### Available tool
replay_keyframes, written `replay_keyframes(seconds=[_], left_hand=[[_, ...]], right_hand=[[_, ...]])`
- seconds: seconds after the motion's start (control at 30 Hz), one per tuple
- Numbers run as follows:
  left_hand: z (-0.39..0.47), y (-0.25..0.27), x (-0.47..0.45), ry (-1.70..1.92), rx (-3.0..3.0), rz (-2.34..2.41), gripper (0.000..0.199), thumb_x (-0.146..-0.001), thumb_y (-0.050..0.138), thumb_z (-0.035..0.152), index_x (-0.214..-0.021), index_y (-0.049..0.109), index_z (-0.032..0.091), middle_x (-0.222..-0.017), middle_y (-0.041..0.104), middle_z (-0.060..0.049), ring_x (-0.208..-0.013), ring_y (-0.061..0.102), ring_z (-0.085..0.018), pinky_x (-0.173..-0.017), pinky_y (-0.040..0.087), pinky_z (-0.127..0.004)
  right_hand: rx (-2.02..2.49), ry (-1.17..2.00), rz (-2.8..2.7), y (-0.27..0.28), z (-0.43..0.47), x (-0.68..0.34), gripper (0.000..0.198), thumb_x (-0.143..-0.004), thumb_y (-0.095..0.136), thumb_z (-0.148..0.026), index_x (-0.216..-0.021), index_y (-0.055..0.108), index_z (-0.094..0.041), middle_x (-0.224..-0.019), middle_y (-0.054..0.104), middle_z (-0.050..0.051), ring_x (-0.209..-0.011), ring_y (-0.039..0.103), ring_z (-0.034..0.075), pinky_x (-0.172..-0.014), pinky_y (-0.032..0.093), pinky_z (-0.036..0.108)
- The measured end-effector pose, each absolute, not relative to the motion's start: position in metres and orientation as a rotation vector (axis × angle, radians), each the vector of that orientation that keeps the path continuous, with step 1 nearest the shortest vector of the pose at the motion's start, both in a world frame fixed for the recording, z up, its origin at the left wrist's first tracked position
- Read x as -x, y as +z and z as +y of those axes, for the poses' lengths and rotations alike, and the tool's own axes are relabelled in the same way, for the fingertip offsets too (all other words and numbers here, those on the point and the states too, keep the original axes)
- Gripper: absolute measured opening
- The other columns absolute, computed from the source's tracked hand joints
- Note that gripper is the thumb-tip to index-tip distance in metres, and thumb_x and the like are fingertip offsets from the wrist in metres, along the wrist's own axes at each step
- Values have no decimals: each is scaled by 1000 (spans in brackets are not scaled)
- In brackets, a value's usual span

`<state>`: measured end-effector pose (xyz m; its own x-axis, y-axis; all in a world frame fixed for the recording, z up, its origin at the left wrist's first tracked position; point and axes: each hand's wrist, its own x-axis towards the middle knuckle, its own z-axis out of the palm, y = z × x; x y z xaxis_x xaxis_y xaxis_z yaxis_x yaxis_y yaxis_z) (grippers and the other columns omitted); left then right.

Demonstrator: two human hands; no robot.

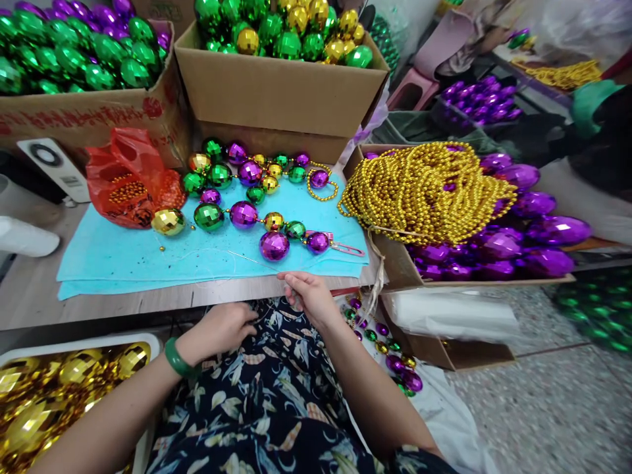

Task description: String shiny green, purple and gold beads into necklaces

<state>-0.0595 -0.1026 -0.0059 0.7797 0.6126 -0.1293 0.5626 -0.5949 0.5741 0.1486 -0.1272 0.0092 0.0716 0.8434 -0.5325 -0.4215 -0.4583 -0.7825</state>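
At the near edge of a flat turquoise cloth (pixel 113 253), I see the right hand (pixel 311 297) pinching a long, thin, silvery needle (pixel 245 257) near a shiny, faceted purple ball (pixel 274 245); the left hand (pixel 220 330) curls loosely, any contents hidden. I'd keep the needle's tip clear of the cloth.

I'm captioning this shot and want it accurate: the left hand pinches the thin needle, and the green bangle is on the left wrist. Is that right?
Not quite: in the head view, it is the right hand, not the left hand, that pinches the thin needle. The green bangle is on the left wrist, as you say.
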Motion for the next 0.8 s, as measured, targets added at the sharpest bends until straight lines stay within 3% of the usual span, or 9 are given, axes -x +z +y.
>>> replay_keyframes(seconds=[0.17,0.3,0.47,0.63,0.8], left_hand=[[-86,24,33,483,-2166,1124,26,-87,55,35,-102,71,21,-95,69,-7,-91,61,-21,-84,48,-36],[-83,20,12,680,-1784,1105,13,-81,62,25,-82,73,19,-85,68,-4,-83,62,-17,-80,48,-31],[-82,6,8,701,-1582,1105,14,-78,65,27,-71,72,18,-75,67,-3,-75,61,-16,-75,48,-30],[-80,-3,4,688,-1640,1067,20,-83,61,30,-72,73,18,-77,68,-4,-77,62,-16,-75,49,-29],[-70,-14,-1,497,-2265,1025,24,-92,47,20,-101,69,17,-99,69,-8,-92,61,-20,-82,50,-34]], right_hand=[[1430,1628,-712,5,-131,-135,22,-68,68,-38,-70,68,-15,-47,53,-4,-37,41,5,-34,24,17],[1455,1615,-922,0,-135,-123,33,-73,62,-39,-50,56,-17,-41,48,-4,-36,39,6,-36,26,18],[1429,1491,-769,-7,-142,-119,27,-68,69,-42,-79,62,-18,-42,49,-7,-35,38,8,-37,28,20],[1463,1330,-647,-13,-146,-123,32,-68,70,-47,-77,60,-18,-38,41,-9,-34,33,7,-37,23,21],[1543,1125,-648,-19,-149,-140,26,-69,69,-42,-75,65,-17,-41,40,-8,-38,34,8,-41,24,23]])
